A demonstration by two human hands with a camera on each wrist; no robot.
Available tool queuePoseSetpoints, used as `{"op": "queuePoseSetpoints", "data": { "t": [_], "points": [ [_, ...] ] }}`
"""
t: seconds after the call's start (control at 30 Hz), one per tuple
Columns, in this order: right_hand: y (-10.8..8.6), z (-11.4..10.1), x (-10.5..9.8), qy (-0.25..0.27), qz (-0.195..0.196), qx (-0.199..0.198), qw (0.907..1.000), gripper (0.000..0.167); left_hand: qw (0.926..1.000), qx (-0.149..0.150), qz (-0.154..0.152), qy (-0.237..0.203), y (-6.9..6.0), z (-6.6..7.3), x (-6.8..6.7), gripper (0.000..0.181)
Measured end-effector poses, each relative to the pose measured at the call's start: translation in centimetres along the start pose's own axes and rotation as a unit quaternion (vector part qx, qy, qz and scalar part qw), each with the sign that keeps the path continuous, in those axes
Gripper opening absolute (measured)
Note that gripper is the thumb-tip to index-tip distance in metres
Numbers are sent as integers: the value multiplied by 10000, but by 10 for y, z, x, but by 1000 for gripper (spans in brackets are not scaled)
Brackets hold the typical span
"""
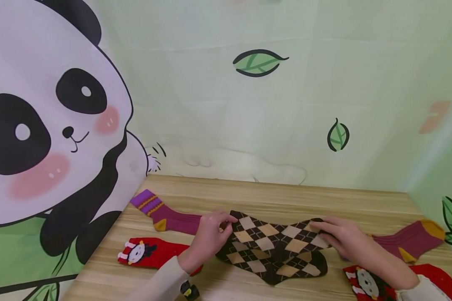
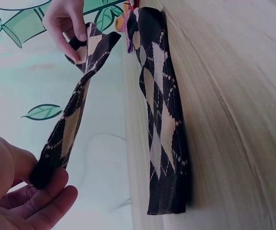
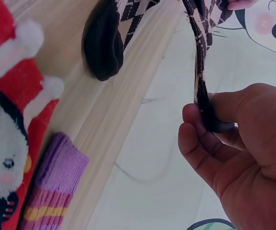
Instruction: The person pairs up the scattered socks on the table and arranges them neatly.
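A dark argyle sock (image 1: 267,230) with beige and tan diamonds is stretched sideways between both hands, raised off the table. My left hand (image 1: 211,234) pinches its black cuff end between thumb and fingers, as the left wrist view shows. At the other end, my right hand (image 1: 348,240) pinches the black toe part (image 3: 210,115). Below the held sock, a matching argyle sock (image 2: 164,110) lies flat on the wooden table (image 2: 224,105). In the head view the raised sock hides part of it.
Left of the hands lie a purple sock (image 1: 177,219) and a red sock (image 1: 156,251) with a cartoon face. A similar purple sock (image 1: 410,240) and red sock (image 1: 438,280) lie right, partly behind the right arm. A small black item (image 1: 189,290) shows by the left sleeve.
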State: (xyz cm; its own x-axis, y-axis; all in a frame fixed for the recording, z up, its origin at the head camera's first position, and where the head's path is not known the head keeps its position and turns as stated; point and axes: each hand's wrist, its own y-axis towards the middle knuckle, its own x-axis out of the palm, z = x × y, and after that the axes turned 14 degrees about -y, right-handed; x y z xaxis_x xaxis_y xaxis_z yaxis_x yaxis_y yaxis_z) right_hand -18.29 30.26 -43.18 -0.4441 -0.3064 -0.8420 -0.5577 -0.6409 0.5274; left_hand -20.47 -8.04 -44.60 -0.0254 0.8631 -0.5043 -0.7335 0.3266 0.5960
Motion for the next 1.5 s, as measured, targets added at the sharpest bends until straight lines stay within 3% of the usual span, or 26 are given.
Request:
{"op": "queuePoseSetpoints", "data": {
  "t": [0.13,0.43,0.77,1.1,1.33,1.5],
  "points": [
    [-1,-3,2,118,-61,-105,9999,47,9999,-53,-114,11,-2,-1,-2,22],
    [-4,-11,1,453,-962,157,9942,36,9987,-228,-456,-15,-10,-3,-5,21],
    [-6,-20,4,436,-1294,162,9905,35,9952,-612,-758,-100,-17,-5,-6,20],
    [-9,-25,10,473,-1223,135,9913,33,9942,-632,-866,-53,-21,-9,-5,18],
    [-9,-28,10,566,-1411,250,9881,33,9917,-817,-966,-206,-26,-13,-3,18],
    [-12,-29,13,532,-1151,128,9918,34,9900,-923,-1047,-179,-29,-13,-2,16]
  ]
}}
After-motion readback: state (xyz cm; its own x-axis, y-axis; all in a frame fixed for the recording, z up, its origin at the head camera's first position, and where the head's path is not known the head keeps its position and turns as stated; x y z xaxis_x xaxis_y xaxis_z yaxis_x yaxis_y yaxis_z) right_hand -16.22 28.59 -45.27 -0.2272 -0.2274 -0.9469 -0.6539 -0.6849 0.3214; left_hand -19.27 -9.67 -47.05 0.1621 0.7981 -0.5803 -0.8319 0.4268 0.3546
